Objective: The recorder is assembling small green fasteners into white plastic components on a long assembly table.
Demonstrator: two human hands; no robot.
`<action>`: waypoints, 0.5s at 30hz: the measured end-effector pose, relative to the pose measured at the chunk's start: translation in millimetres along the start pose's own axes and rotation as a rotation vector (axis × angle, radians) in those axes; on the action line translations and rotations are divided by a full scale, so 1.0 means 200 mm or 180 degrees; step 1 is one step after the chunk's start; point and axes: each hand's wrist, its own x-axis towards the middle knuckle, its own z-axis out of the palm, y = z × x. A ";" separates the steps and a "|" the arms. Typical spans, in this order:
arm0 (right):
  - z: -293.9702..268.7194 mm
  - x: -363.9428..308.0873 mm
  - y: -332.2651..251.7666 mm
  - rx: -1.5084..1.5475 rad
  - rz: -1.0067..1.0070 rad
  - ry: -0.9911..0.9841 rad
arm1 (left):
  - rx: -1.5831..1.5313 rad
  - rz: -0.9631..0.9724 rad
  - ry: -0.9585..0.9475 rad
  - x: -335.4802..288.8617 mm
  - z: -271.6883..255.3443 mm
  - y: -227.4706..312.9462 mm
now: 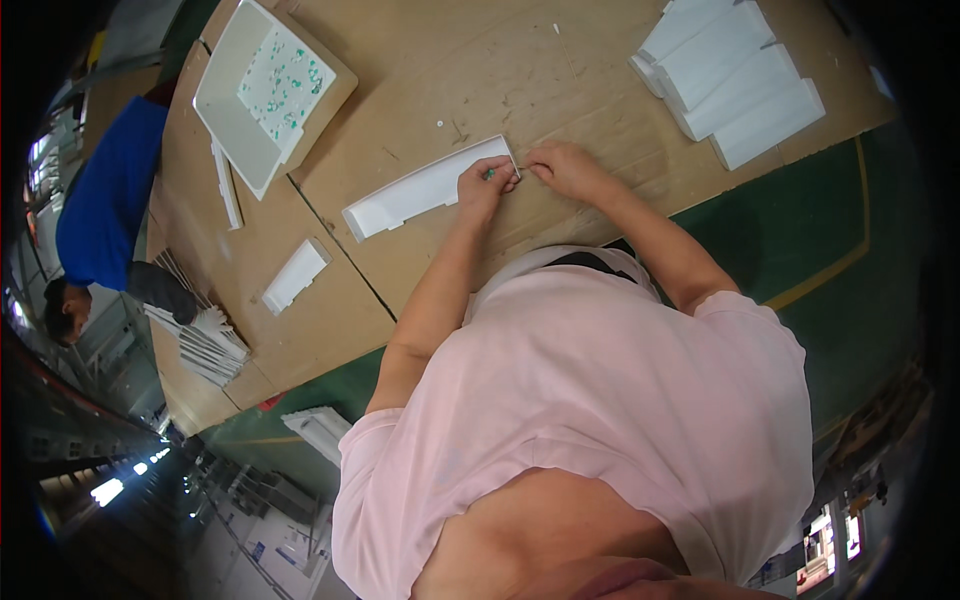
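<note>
The left hand (484, 186) is curled shut on the right end of a long white plastic strip (425, 188) lying flat on the brown tabletop (560, 70), with a small green bit pinched at its fingertips. The right hand (562, 167) sits just beside it, fingers pinched at the strip's corner; what it grips is too small to tell. Far left stands a white tray (225, 95) of green pieces. Far right lies a stack of white strips (735, 75).
</note>
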 end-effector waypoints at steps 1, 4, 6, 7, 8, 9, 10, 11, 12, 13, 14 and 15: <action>0.00 0.00 0.00 -0.0039 -0.0057 0.0003 | 0.0003 0.0024 -0.0016 0.00 0.00 -0.01; 0.00 0.01 -0.01 -0.0260 -0.0250 -0.0168 | 0.0138 0.0115 -0.0103 0.00 0.01 -0.02; -0.02 0.06 0.02 -0.0606 -0.0406 -0.0443 | 0.0740 0.0379 -0.0026 0.04 -0.01 -0.06; -0.01 0.06 0.00 -0.0365 -0.0286 -0.0627 | 0.1030 0.0525 0.0019 0.05 -0.02 -0.09; -0.03 0.06 -0.05 -0.0165 -0.0186 -0.0799 | 0.1211 0.0565 0.0001 0.06 -0.03 -0.11; -0.02 0.06 -0.04 -0.0319 -0.0196 -0.0671 | 0.1400 0.0639 -0.0046 0.06 -0.02 -0.10; -0.01 0.07 -0.02 -0.0479 -0.0244 -0.0541 | 0.1224 0.0545 -0.0080 0.06 0.00 -0.08; 0.00 0.08 0.01 -0.0556 -0.0297 -0.0509 | 0.1040 0.0432 -0.0103 0.05 0.01 -0.07; -0.01 0.09 0.02 -0.0610 -0.0378 -0.0520 | 0.0630 0.0400 -0.0141 0.04 0.00 -0.08; -0.04 0.12 0.02 -0.0334 -0.0315 -0.0797 | 0.0209 0.0369 -0.0147 0.03 -0.01 -0.08; -0.08 0.15 0.02 -0.0053 -0.0260 -0.1124 | 0.0170 0.0462 -0.0121 0.02 -0.02 -0.08; -0.12 0.15 0.05 0.0155 -0.0065 -0.1355 | 0.0125 0.0537 -0.0062 0.00 -0.02 -0.08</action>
